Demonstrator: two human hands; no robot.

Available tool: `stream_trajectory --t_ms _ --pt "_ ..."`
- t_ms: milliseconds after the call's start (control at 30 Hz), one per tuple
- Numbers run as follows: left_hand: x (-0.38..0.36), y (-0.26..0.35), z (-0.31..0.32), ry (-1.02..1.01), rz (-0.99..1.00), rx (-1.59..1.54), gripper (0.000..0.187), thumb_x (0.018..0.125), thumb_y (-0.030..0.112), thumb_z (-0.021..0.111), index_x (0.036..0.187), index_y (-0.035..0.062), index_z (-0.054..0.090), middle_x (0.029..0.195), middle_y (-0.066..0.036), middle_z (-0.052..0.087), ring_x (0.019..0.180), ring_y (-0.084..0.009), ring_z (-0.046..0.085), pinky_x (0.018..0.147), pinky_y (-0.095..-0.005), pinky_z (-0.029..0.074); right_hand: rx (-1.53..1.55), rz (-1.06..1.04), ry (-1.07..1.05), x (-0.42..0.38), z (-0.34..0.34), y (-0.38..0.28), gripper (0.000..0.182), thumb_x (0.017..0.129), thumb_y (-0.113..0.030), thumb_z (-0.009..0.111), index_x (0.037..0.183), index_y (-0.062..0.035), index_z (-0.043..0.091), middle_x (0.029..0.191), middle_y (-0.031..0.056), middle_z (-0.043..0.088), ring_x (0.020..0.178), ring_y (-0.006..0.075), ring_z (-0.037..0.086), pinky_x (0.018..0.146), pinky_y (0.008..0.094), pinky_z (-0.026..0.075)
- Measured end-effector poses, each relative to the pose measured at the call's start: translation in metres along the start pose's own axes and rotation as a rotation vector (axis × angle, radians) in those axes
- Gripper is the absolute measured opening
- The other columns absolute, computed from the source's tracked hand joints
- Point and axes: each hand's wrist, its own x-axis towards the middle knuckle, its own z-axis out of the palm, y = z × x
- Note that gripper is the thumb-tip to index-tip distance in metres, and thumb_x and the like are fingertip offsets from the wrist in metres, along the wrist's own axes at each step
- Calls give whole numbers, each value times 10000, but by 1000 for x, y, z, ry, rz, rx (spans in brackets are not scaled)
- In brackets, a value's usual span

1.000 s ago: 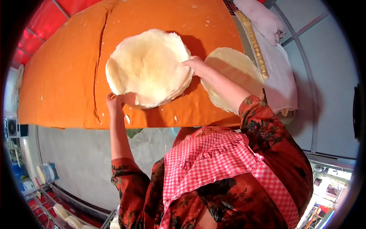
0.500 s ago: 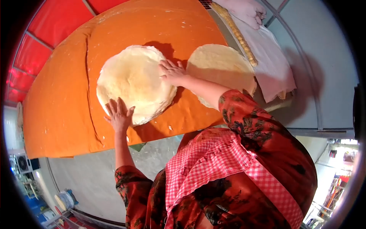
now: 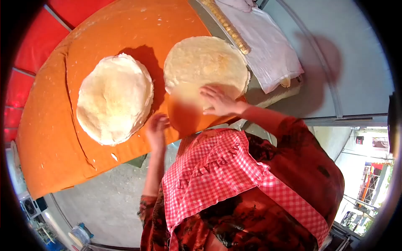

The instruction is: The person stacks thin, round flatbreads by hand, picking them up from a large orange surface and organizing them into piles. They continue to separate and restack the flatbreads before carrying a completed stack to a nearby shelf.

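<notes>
A thick, pale stack of round flatbreads (image 3: 115,98) sits on the orange cloth (image 3: 46,142). To its right is another round flatbread (image 3: 205,58), browner, with its lower left part smeared by blur. My right hand (image 3: 220,101) is on the lower edge of this browner bread, fingers apart and lying fairly flat. Between the two breads, near the front edge of the cloth, my left hand (image 3: 157,129) is off the pale stack, its fingers loosely bent and somewhat blurred, with nothing seen in them.
A patterned rolling pin (image 3: 228,27) lies beyond the browner bread, next to a white cloth (image 3: 272,50). Past them rises a grey panel (image 3: 335,62). Red sheeting (image 3: 37,50) on a metal frame stands at the far left. Grey floor (image 3: 100,209) shows below the orange cloth.
Both hands have left the pale stack. My right hand has moved right onto the browner bread, and my left hand has drawn back rightward. The view has shifted to the right.
</notes>
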Motion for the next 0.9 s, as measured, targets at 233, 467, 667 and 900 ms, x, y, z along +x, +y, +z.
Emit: stream_trajectory --t_ms 233,467,667,900 --pt "46 -21 93 147 -133 -141 267 895 83 575 1126 -37 514 940 -104 601 811 -202 623 687 -318 536 36 2 76 -9 6 22 365 849 -239 580 1131 -7 567 1341 171 473 1288 314 402 1048 438 338" --pt "87 -18 101 203 289 621 72 832 99 621 816 32 599 689 -97 607 616 -265 593 560 -349 481 460 360 -134 11 -39 -4 583 833 -493 611 1149 -4 575 1271 211 537 1170 367 513 969 409 414" --pt "50 4 152 -27 815 1048 123 762 126 662 816 51 582 908 -132 587 900 -347 547 772 -485 443 517 651 348 106 -14 22 516 753 -233 702 1208 -37 560 1068 142 651 962 229 632 795 343 503" --pt "73 -45 85 375 355 881 364 753 133 730 1016 -16 529 861 -161 611 813 -354 585 750 -427 487 726 479 195 128 -195 118 265 716 -69 538 973 -41 599 766 104 647 714 204 634 623 361 515"
